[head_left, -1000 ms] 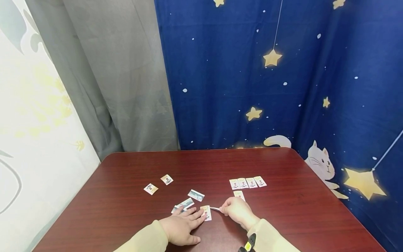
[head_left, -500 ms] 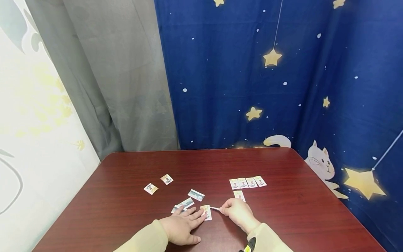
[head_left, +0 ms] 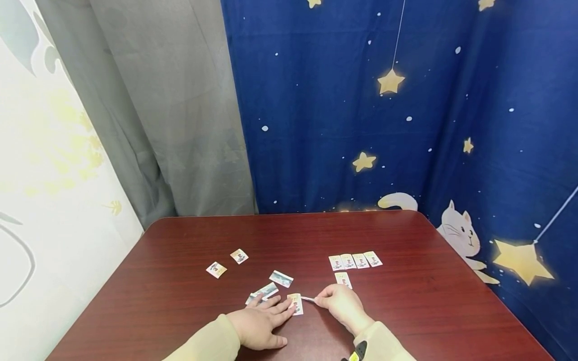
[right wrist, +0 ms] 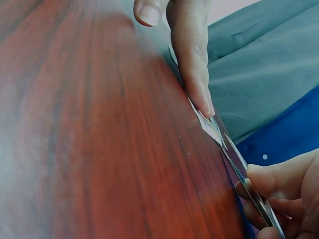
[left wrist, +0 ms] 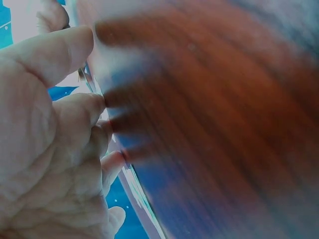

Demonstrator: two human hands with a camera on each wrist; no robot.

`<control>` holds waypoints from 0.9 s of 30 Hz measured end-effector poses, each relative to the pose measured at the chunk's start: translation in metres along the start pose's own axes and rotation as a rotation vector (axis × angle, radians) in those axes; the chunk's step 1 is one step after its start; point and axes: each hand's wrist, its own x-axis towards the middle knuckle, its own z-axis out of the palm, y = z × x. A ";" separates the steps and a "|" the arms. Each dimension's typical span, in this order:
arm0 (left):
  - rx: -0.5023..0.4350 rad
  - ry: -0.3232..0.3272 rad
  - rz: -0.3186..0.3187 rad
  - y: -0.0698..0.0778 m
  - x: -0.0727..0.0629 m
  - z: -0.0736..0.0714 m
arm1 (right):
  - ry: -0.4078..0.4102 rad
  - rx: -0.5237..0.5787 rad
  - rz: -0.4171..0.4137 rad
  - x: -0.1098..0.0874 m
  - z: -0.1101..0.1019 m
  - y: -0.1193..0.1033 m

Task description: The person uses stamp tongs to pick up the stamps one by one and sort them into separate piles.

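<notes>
My left hand [head_left: 257,326] lies spread on the table in the head view, its fingertips on a small picture card [head_left: 297,307] with a yellow and white face. To its right, my right hand [head_left: 341,305] pinches a thin card [head_left: 308,299] seen almost edge-on, close to the first card's top right corner. The right wrist view shows thin card edges [right wrist: 259,201] between that thumb and fingers, with a left fingertip [right wrist: 202,102] pressing the card on the table. Blue-grey cards [head_left: 266,291] lie partly under the left fingers.
A row of several picture cards [head_left: 354,261] lies at the right on the brown table [head_left: 289,235], with another card [head_left: 343,280] just below. Two more cards [head_left: 217,269] are at the left. One blue-grey card [head_left: 281,279] sits mid-table. Curtains [head_left: 325,100] hang behind the far edge.
My right hand and its sleeve have shifted slightly toward me, still pinching the card. The left hand and the cards on the table stay in place.
</notes>
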 end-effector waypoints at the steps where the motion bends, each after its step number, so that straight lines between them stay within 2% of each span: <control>1: -0.001 0.000 0.000 0.000 0.000 0.000 | 0.000 -0.001 0.000 0.000 0.000 0.000; 22: -0.013 -0.006 -0.009 -0.001 0.000 0.000 | 0.034 0.009 0.036 -0.001 0.004 -0.002; 27: -0.039 0.004 -0.007 -0.002 0.000 0.003 | 0.036 0.023 0.035 -0.002 0.003 -0.002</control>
